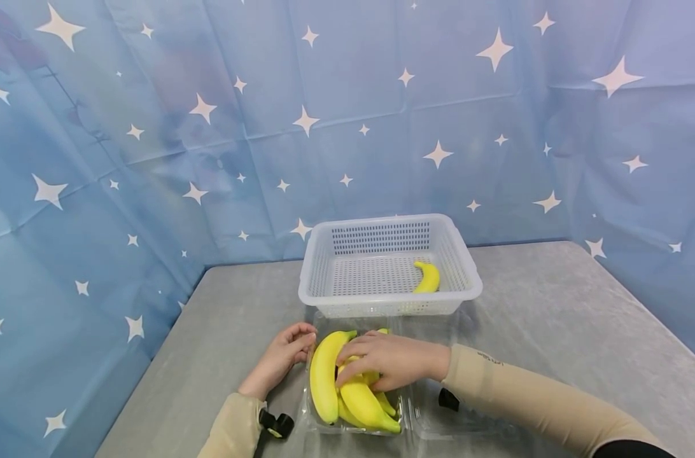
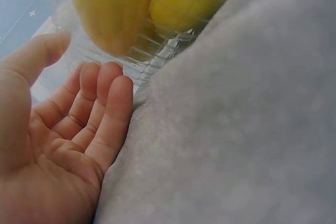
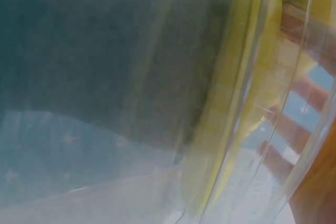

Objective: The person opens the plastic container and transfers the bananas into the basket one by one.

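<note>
Head view is showing the right hand (image 1: 384, 359) reaching over the fruit, its fingers and thumb bending down to either side of the middle banana (image 1: 363, 404) and apparently clasping it where it is lying in the clear container (image 1: 405, 407); whether the banana is being lifted or settled, I cannot tell. The left hand (image 1: 284, 356) is resting just beside the container's left wall, holding nothing, its thumb standing apart from loosely bent fingers. Next to the clasped fruit, the left banana (image 1: 324, 378) is lying in the same container, and parts of others are showing beneath and beside. As for progress, most of the visible bananas are sitting in the container, while a lone banana (image 1: 429, 278) is lying in the white basket (image 1: 382, 299) behind it, and the container is standing uncovered; which way the fruit is being shifted, this moment is not revealing. Left wrist view is giving what the head view is hiding: the palm side of the left hand, and the ribbed container wall with two bananas showing through. Right wrist view is mostly blurring, with yellow streaks and fingers appearing through clear plastic, so it is adding little about the grasp; only the head view is showing what the basket is holding.
</note>
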Action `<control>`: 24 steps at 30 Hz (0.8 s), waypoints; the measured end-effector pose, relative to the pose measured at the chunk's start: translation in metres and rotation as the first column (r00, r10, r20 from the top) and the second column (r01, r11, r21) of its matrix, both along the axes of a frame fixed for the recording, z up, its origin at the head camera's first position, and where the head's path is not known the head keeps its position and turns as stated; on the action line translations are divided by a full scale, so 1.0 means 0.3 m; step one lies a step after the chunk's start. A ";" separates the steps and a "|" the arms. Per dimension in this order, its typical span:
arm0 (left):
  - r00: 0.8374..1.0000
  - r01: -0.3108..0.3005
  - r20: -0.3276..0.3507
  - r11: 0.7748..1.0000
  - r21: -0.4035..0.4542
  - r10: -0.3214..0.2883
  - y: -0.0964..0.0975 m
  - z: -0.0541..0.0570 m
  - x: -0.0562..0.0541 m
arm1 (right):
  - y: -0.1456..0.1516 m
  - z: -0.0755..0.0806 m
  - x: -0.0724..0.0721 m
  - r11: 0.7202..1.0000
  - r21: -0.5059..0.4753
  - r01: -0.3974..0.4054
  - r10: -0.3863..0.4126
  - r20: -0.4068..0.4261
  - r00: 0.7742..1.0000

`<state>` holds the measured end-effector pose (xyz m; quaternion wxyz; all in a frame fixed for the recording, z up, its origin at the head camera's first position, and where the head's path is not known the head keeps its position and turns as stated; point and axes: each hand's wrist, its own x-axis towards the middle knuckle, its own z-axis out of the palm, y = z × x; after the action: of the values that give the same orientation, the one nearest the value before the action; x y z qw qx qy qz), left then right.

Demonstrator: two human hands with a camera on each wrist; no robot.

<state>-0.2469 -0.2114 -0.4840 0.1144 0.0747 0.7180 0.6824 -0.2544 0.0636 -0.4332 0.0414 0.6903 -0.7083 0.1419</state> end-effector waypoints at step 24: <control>1.000 0.013 -0.016 1.000 0.010 -0.013 0.000 0.004 0.001 | -0.002 0.004 0.007 0.999 -0.038 0.001 -0.004 -0.083 0.997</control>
<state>-0.2467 -0.2115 -0.4827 0.1128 0.0855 0.7149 0.6848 -0.2522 0.0631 -0.4320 0.0838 0.6937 -0.7041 0.1264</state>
